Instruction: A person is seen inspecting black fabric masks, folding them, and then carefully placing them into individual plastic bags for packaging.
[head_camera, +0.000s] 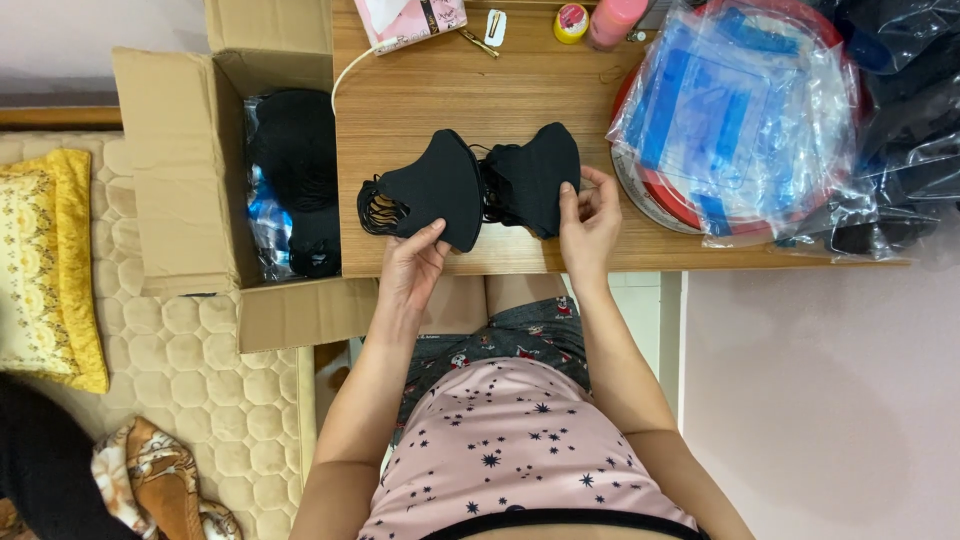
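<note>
Mid-frame on the wooden bench (500, 100), my left hand (412, 265) and right hand (588, 225) each pinch a black fabric face mask (440, 185) (540, 170); more fill the cardboard box (170, 170) at upper left, so I judge most remain.

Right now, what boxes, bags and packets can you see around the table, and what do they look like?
Open brown cardboard box: left of the table, black masks inside.
Pink rectangular packet: table's far edge.
Clear crinkly plastic bags with blue patches: piled on the right.
Small white rectangular tag: beside the packet.
</note>
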